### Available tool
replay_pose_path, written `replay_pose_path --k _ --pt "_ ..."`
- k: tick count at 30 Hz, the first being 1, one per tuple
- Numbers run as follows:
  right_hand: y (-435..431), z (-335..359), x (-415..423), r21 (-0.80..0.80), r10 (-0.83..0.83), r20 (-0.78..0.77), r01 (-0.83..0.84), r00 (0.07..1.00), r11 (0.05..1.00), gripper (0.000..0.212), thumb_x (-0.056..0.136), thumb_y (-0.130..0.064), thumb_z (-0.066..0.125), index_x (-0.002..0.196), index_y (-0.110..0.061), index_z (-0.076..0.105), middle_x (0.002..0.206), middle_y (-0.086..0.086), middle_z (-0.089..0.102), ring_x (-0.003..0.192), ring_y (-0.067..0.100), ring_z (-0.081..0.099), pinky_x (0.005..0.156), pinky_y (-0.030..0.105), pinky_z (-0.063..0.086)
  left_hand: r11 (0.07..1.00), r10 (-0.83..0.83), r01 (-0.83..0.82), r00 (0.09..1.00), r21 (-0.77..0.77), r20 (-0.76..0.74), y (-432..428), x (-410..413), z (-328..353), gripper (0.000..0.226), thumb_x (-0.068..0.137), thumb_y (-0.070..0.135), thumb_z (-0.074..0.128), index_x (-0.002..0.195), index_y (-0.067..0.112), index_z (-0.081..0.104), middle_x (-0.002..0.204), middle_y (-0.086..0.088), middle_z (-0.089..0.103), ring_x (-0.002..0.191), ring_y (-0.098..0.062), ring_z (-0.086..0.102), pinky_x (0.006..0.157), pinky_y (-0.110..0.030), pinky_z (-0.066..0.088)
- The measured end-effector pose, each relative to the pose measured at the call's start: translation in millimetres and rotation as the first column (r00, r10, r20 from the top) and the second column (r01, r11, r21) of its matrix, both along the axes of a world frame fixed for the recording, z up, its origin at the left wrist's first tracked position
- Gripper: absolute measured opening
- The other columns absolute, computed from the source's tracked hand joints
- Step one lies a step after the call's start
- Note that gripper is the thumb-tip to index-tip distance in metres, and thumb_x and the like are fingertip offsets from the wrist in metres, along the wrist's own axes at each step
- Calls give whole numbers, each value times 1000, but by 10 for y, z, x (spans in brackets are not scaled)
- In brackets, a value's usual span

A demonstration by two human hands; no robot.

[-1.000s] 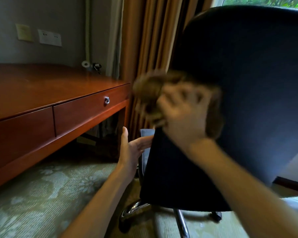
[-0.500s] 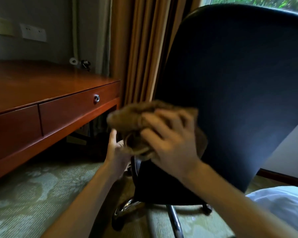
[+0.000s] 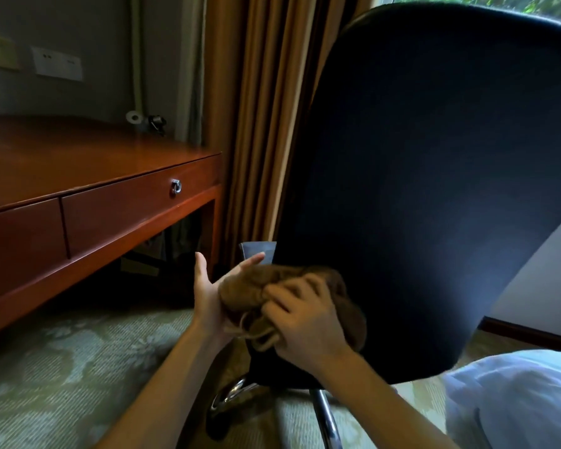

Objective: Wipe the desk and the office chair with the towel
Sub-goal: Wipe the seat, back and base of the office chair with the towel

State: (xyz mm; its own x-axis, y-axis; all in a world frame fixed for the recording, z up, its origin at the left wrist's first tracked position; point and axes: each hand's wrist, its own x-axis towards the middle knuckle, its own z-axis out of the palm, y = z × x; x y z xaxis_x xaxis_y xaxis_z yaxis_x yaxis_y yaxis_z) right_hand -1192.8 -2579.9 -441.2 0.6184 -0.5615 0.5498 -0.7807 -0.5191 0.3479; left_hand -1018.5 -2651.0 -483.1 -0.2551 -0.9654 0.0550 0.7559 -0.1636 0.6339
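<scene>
Now our right hand [image 3: 305, 325] sits low on the chair [image 3: 434, 189], fingers curled over the bunched brown towel [image 3: 250, 286] and pressing it against the lower left edge of the backrest. A second ago that hand and the towel were about halfway up the same edge, and half a second ago they were partway down. So we have run one stroke downward along the side of the back.

Our left hand [image 3: 208, 293] has stayed near that edge throughout. It is open, fingers straight and spread, thumb up, and its palm now meets the left side of the towel bundle. Earlier the two were apart. A loose cord or hem loop hangs from the towel between our hands.

The table [image 3: 78, 157] stands well off to the left, with nothing of ours on it at this moment. We cannot tell from its surface whether it has been wiped.

We judge that the left side of the backrest has had its pass. The broad middle and right of the back likely still need strokes, and the seat is hidden behind it. With both hands meeting on the towel, a refold or a change of grip looks likely before we carry on.
</scene>
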Motion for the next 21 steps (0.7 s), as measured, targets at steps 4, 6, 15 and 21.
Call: replay_pose_path --k 4,6,15,21 --pt "183 85 -71 36 50 38 -51 998 998 28 78 -44 61 94 -27 76 116 -4 73 102 28 65 92 45 49 999 -28 28 999 -16 -29 38 49 -8 111 79 95 33 147 10 54 149 -21 54 137 -42 52 111 -58 44" --pt "245 420 -50 -180 126 128 -102 984 978 22 77 -37 72 93 -23 76 119 1 73 107 31 62 93 48 46 999 -10 9 1000 -32 -27 9 41 8 108 82 93 30 146 9 56 148 -21 55 136 -37 55 105 -52 50" --pt "-78 2182 76 -740 152 296 125 943 661 16 92 -28 65 102 -18 72 128 5 70 123 31 54 101 54 42 993 60 -33 971 -117 233 -151 30 82 108 84 93 15 133 12 68 137 -26 62 130 -32 60 112 -42 38" --pt "-211 468 94 -337 85 72 -56 994 940 19 75 -28 83 92 -23 76 121 1 73 115 30 56 101 47 36 994 107 -98 977 -56 186 -181 -4 139 101 84 92 25 126 14 74 127 -14 71 114 -25 70 98 -41 53"
